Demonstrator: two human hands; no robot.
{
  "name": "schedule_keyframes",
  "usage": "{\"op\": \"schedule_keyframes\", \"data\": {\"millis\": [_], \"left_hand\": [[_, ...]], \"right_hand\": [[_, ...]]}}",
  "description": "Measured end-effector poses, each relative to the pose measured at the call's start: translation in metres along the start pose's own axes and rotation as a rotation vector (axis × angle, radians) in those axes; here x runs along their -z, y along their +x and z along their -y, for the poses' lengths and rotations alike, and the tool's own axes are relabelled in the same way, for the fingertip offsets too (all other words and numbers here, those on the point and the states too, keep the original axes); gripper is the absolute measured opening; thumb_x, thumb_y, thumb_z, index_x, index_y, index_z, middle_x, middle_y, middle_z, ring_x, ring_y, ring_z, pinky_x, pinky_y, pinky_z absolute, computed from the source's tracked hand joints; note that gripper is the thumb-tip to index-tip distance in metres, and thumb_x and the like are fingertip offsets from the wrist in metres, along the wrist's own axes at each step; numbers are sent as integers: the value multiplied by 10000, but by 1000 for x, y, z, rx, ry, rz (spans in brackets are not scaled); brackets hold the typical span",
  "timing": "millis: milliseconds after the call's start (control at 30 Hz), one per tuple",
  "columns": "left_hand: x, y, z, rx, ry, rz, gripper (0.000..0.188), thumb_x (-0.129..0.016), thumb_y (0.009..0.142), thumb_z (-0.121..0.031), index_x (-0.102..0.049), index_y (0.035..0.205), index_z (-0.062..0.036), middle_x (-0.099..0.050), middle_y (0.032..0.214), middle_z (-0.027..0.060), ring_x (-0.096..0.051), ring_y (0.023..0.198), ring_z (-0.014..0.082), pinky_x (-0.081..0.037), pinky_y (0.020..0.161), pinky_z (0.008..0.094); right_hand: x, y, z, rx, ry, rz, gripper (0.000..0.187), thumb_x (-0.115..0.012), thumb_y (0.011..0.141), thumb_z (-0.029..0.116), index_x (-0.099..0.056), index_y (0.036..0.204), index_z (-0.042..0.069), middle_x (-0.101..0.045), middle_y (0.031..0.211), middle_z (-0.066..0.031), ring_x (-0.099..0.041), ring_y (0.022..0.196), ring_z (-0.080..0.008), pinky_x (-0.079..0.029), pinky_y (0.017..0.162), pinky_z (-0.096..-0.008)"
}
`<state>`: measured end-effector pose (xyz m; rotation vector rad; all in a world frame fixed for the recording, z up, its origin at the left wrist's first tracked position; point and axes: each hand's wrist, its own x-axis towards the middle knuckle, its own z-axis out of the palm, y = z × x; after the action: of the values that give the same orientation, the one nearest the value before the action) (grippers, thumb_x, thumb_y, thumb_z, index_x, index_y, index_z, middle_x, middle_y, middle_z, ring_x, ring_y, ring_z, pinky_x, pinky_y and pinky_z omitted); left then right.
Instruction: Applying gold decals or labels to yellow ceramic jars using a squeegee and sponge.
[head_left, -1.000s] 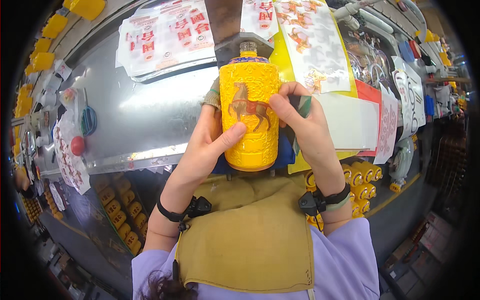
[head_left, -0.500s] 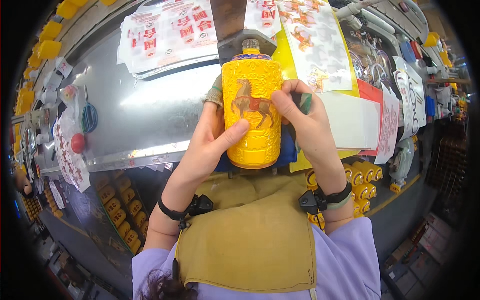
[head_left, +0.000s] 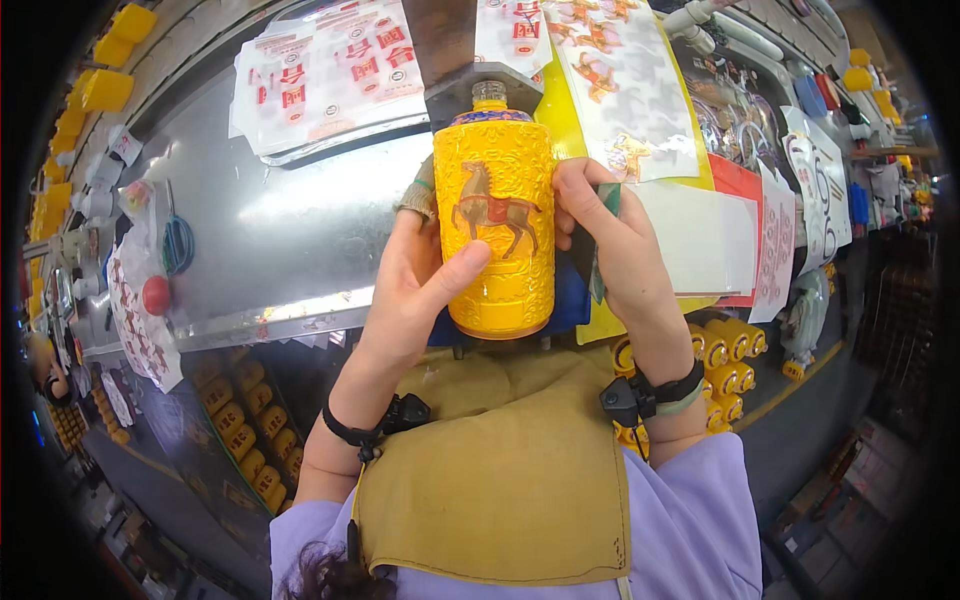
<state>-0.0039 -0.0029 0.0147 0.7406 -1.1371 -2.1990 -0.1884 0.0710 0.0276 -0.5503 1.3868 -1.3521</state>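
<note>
At left, the desk's [head_left: 300,235] front edge runs toward the left forearm. The left hand's [head_left: 410,295] fingers grip a yellow bottle [head_left: 497,290] over that edge, thumb across its front, neck pointing away. The right hand [head_left: 622,240], angled inward, folds its fingers around a dark green strip [head_left: 609,198], fingertips at the bottle's side; white sheets [head_left: 708,240] lie rightward.

White glare on metal tabletop [head_left: 285,205], dark picture corners

Between the left hand [head_left: 412,285] and right hand [head_left: 622,245] is the embossed yellow cylindrical bottle [head_left: 496,225], with printed white paper sheets [head_left: 335,85] behind-left on the grey metal table [head_left: 270,225] and blue-handled scissors [head_left: 178,247] farther left.
</note>
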Motion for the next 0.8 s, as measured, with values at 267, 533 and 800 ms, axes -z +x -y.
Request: {"op": "schedule_keyframes", "data": {"millis": [267, 533, 800], "left_hand": [[-17, 3, -3, -91, 9, -70, 765, -733, 891, -22, -275, 1500, 33, -473, 1437, 149, -518, 1310, 223, -438, 1090, 374], [-22, -4, -3, -49, 228, -139, 620, -717, 912, -24, -363, 1414, 57, -530, 1365, 154, -533, 1279, 200, -441, 1084, 368], [-1, -21, 4, -79, 341, -24, 1004, -837, 796, -57, -186, 1553, 48, -406, 1487, 165, -456, 1369, 252, -378, 1150, 414]], "right_hand": [[6, 1, 24, 237, -207, 4, 226, -579, 1015, 169, -546, 1173, 10, -561, 994, -30, -531, 909, -73, -447, 750, -218], [-33, 8, 73, 891, -1129, 236, 292, -701, 799, -52, -714, 1070, 56, -688, 913, -91, -649, 825, -249, -521, 756, -348], [-14, 11, 59, 1409, -1381, 201, 319, -678, 677, 174, -729, 987, 120, -731, 1049, -5, -633, 873, -178, -482, 732, -336]]}}
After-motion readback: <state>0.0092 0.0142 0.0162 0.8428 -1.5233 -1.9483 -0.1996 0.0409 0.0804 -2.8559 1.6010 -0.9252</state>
